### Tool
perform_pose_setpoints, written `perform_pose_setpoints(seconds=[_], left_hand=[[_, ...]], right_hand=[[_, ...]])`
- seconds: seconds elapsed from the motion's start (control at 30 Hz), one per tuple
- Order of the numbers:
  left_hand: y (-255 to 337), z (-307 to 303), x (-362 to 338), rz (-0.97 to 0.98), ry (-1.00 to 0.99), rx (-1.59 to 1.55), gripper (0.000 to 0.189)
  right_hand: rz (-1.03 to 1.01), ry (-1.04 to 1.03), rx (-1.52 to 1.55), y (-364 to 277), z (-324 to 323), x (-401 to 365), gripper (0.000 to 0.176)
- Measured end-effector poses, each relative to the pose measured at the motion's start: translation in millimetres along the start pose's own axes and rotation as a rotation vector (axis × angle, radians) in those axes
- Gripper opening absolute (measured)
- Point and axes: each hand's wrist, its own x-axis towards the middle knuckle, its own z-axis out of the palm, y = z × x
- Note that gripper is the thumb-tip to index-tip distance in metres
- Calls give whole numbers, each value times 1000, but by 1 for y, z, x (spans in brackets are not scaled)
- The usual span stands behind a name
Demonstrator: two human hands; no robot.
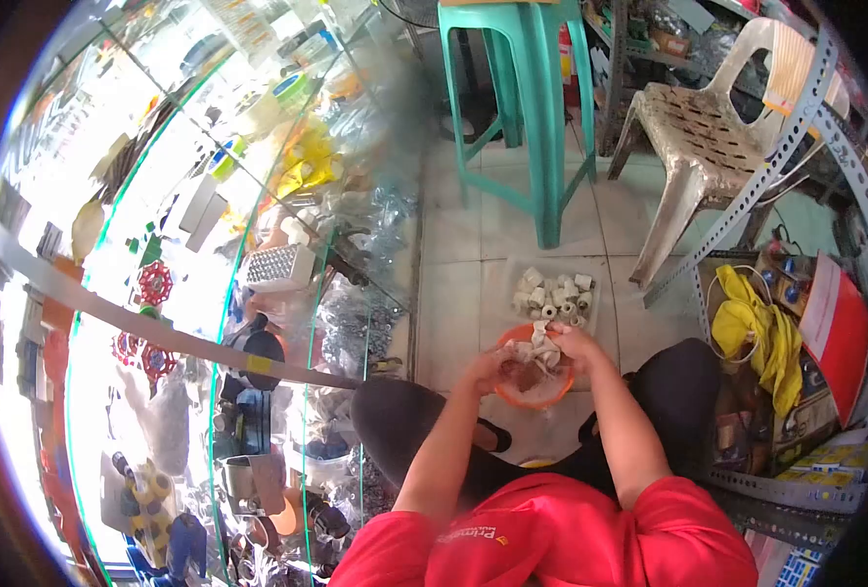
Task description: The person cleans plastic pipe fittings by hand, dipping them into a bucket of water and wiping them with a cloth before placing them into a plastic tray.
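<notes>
An orange bowl (534, 393) stands on the tiled floor between my legs, with white pipe fittings (543, 354) and what looks like cloudy water in it. My left hand (493, 371) is at the bowl's left side, its fingers partly inside and too small to make out. At the upper right rim, my right hand (573, 344) is closed around white fittings. Just beyond the bowl lies a clear tray (590, 284) holding several white fittings (551, 293).
Glass display shelves (248, 245) full of hardware line the left. Ahead are a green stool (541, 127) and a worn plastic chair (698, 117). A metal rack (747, 235) and a yellow cloth (756, 333) are at the right.
</notes>
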Motion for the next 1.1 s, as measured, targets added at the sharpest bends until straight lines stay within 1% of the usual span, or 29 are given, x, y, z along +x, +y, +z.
perform_pose_setpoints(seconds=[0.07,0.17,0.27,0.33,0.4,0.47,0.5,0.53,0.57,0.6,0.63,0.67,0.7,0.73,0.77,0.8,0.83,0.87,0.9,0.93,0.97,1.0,1.03,1.1], left_hand=[[9,12,-11,-11,-9,5,45],[-17,22,9,175,183,-163,53],[-13,34,5,-9,284,-289,50],[-27,15,14,101,182,-101,46],[-32,3,18,174,135,-61,42],[-31,3,19,199,128,-164,38],[-31,0,22,199,96,-153,36],[-33,-4,25,197,65,-140,34],[-33,-8,28,195,32,-124,32],[-15,11,11,151,139,122,33],[-7,19,3,161,176,215,33],[-10,21,4,192,200,264,34],[-16,19,8,263,187,258,35],[-26,16,14,329,159,239,36],[-34,13,20,388,136,215,37],[-39,12,23,384,153,144,38],[-41,14,23,360,184,57,39],[-42,16,24,276,241,-70,42],[-43,19,24,201,306,-204,47],[-47,16,26,145,318,-250,47],[-53,13,27,198,354,-65,47],[-62,8,30,244,402,119,46],[-77,-1,33,394,463,536,46],[-92,-11,47,557,580,963,44]], right_hand=[[-125,-79,98,26,-2,19,29],[-114,-98,34,4,29,-18,30],[-165,165,-80,19,35,-23,31],[-184,194,-170,8,29,-33,34],[-188,223,-252,-9,28,-43,37],[-231,239,-83,5,24,-29,38],[-250,247,1,17,19,-18,39],[-278,243,-5,21,17,-9,40],[-281,211,-72,27,14,-5,38],[-286,181,-138,15,20,-17,36],[-288,153,-202,5,28,-24,34],[-345,145,-328,9,33,-21,35],[-399,138,-456,16,37,-19,35],[-451,131,-585,22,41,-18,36],[-487,137,-548,28,46,-19,36],[-525,140,-513,34,51,-20,37],[-566,142,-477,23,60,-24,38],[-604,210,-595,13,63,-33,34],[-594,247,-555,14,63,-31,32],[-584,284,-514,17,64,-29,29],[-573,322,-473,19,65,-27,27],[-548,347,-507,23,65,-26,26],[-523,371,-542,29,64,-25,25],[-478,411,-629,35,61,-20,23]])
